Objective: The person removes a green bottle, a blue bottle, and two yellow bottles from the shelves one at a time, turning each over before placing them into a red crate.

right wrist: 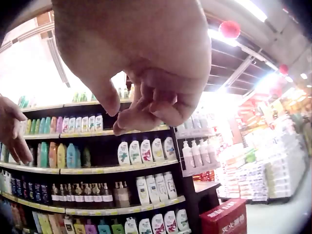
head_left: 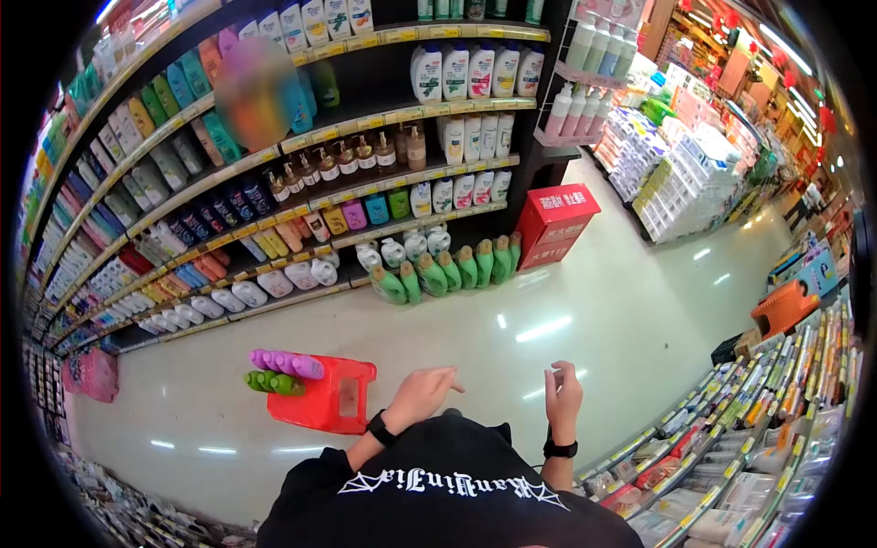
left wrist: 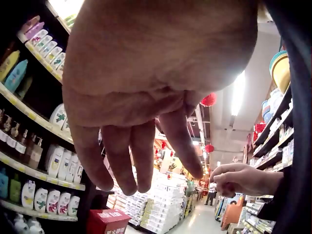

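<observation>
shop aisle, glossy pale floor (head_left: 630, 301), goods on both sides

long shelves (head_left: 411, 114) of bottles run along the far side; at their foot a row of big green containers (head_left: 448, 271) stands beside a red box (head_left: 559, 228). packaged goods fill a rack (head_left: 731, 468) at lower right in the head view. a red stool (head_left: 315, 413) stands on the floor, with purple bottles (head_left: 288, 363) and green bottles (head_left: 276, 382) grouped at one end of it, side by side.

the left hand (head_left: 422, 397) is the nearer to the stool, apart from it, fingers straight and empty. the right hand (head_left: 565, 402) is raised well apart from the stool, its fingers loosely bent, the thumb near them, with nothing held there either. the two hands do not touch. each wrist wears a black band (head_left: 560, 448), and white lettering crosses the person's black top (head_left: 411, 516).
</observation>
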The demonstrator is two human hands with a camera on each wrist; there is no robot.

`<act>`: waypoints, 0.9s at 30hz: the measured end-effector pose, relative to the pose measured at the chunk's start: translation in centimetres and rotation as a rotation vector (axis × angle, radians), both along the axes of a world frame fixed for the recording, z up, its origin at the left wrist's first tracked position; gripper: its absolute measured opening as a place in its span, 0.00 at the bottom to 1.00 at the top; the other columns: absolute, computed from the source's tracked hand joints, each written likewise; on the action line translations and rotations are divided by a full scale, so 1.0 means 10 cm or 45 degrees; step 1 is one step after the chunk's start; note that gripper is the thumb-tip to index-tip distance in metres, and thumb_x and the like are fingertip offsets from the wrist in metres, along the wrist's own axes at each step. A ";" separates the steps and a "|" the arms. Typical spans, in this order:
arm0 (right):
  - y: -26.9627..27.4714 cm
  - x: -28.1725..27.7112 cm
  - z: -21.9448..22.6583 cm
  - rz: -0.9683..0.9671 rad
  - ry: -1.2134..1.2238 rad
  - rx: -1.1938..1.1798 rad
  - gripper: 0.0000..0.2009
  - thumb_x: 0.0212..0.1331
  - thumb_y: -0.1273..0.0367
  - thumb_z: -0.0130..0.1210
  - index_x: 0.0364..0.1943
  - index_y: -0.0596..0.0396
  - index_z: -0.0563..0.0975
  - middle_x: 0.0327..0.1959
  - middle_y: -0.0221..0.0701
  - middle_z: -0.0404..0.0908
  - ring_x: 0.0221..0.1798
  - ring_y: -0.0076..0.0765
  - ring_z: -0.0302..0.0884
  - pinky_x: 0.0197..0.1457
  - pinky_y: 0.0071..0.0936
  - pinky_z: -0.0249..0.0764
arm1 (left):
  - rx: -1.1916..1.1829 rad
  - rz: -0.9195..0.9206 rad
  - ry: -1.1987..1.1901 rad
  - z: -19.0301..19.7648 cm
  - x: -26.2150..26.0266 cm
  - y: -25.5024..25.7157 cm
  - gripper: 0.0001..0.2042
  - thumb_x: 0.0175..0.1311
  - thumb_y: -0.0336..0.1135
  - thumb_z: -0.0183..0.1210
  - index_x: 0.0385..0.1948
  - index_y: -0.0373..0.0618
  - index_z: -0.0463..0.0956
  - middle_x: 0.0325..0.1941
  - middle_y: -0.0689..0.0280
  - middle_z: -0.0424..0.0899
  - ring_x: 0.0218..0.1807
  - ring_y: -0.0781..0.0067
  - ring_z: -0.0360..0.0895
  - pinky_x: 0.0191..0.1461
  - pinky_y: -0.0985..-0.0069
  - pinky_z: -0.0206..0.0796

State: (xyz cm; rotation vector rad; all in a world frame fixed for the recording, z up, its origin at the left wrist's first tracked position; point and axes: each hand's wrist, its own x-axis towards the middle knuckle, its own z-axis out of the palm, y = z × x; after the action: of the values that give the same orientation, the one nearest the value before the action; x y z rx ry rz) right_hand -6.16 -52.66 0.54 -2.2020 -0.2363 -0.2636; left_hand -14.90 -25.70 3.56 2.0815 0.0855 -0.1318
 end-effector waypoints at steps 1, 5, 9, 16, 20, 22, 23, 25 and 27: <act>0.01 0.03 -0.06 0.019 -0.007 -0.004 0.06 0.64 0.69 0.55 0.36 0.58 0.74 0.20 0.38 0.75 0.24 0.46 0.73 0.29 0.37 0.68 | 0.036 -0.026 -0.017 -0.02 0.05 0.02 0.19 0.71 0.38 0.43 0.37 0.43 0.85 0.53 0.51 0.81 0.54 0.47 0.76 0.59 0.65 0.67; 0.16 0.21 -0.16 0.154 0.016 -0.095 0.13 0.66 0.69 0.52 0.24 0.60 0.70 0.19 0.41 0.72 0.23 0.48 0.70 0.29 0.39 0.66 | 0.125 -0.034 -0.148 -0.30 0.26 0.15 0.16 0.67 0.35 0.45 0.46 0.44 0.82 0.63 0.44 0.72 0.61 0.45 0.71 0.65 0.64 0.63; 0.43 0.51 -0.23 0.249 -0.028 -0.046 0.06 0.66 0.74 0.47 0.32 0.60 0.73 0.23 0.38 0.76 0.23 0.41 0.73 0.30 0.35 0.69 | -0.017 0.187 -0.250 -0.29 0.50 0.30 0.24 0.63 0.31 0.50 0.63 0.44 0.68 0.73 0.43 0.59 0.72 0.46 0.59 0.74 0.64 0.53; 1.29 1.24 0.08 0.195 -0.165 -0.036 0.05 0.60 0.75 0.56 0.38 0.57 0.74 0.30 0.37 0.79 0.26 0.40 0.76 0.32 0.34 0.71 | -0.020 0.250 -0.299 -0.16 1.15 1.10 0.30 0.61 0.30 0.55 0.68 0.45 0.60 0.71 0.47 0.63 0.72 0.48 0.60 0.73 0.63 0.54; 1.87 1.61 0.21 0.296 -0.256 -0.013 0.06 0.59 0.73 0.59 0.31 0.57 0.73 0.25 0.36 0.76 0.26 0.41 0.75 0.31 0.36 0.69 | -0.111 0.332 -0.309 -0.03 1.52 1.62 0.30 0.63 0.31 0.56 0.69 0.45 0.59 0.69 0.49 0.66 0.69 0.51 0.66 0.70 0.63 0.58; 2.11 1.78 0.17 0.352 -0.292 -0.134 0.06 0.60 0.73 0.57 0.29 0.58 0.72 0.25 0.37 0.76 0.28 0.44 0.75 0.32 0.38 0.69 | -0.142 0.359 -0.338 -0.07 1.67 1.81 0.30 0.64 0.32 0.57 0.69 0.46 0.59 0.67 0.50 0.68 0.66 0.54 0.70 0.66 0.63 0.62; 2.19 1.85 0.16 0.381 -0.307 -0.201 0.06 0.61 0.73 0.57 0.29 0.58 0.72 0.25 0.37 0.75 0.29 0.46 0.75 0.33 0.39 0.69 | -0.145 0.349 -0.323 -0.07 1.74 1.89 0.30 0.65 0.31 0.57 0.70 0.45 0.58 0.68 0.51 0.68 0.67 0.54 0.69 0.67 0.63 0.63; 2.36 1.99 -0.01 0.391 -0.199 -0.176 0.02 0.61 0.74 0.54 0.33 0.57 0.73 0.28 0.37 0.77 0.31 0.49 0.75 0.35 0.41 0.70 | -0.148 0.328 -0.276 -0.02 1.84 2.05 0.30 0.67 0.31 0.57 0.70 0.45 0.57 0.70 0.53 0.66 0.68 0.54 0.68 0.68 0.62 0.63; 2.58 2.05 -0.07 0.392 -0.150 -0.106 0.03 0.62 0.75 0.52 0.39 0.57 0.74 0.32 0.38 0.79 0.33 0.52 0.76 0.37 0.42 0.71 | -0.173 0.336 -0.288 0.00 1.90 2.21 0.30 0.67 0.31 0.57 0.70 0.45 0.57 0.70 0.52 0.66 0.69 0.54 0.67 0.68 0.62 0.62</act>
State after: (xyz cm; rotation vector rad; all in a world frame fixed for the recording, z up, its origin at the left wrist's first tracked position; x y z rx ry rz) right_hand 14.29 -26.88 -0.13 -2.1963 -0.6551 -0.2143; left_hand 4.07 -3.63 3.52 1.9164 0.2058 0.2518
